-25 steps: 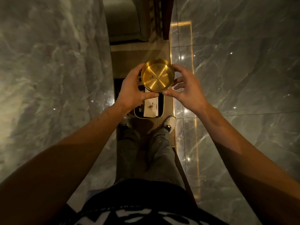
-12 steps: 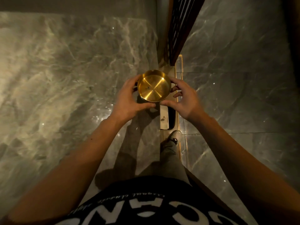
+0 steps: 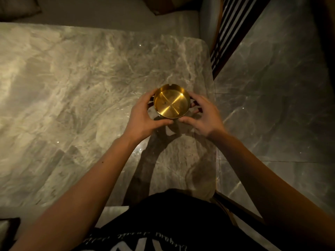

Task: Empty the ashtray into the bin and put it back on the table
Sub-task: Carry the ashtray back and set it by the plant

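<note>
A glossy grey marble floor (image 3: pixel 282 105) fills the area to the right of the grips, with small points of light reflected on it. Beyond them and to the right, a dark slatted wooden panel (image 3: pixel 228 33) runs at a slant, and a pale upholstered seat (image 3: pixel 108 13) stretches across the far edge, with a dark cushion (image 3: pixel 18 6) at its far left end and a brown one (image 3: pixel 168 4) nearer the middle. Nearer than the grips, a black shirt with pale lettering (image 3: pixel 163 232) covers the bottom of the view.
</note>
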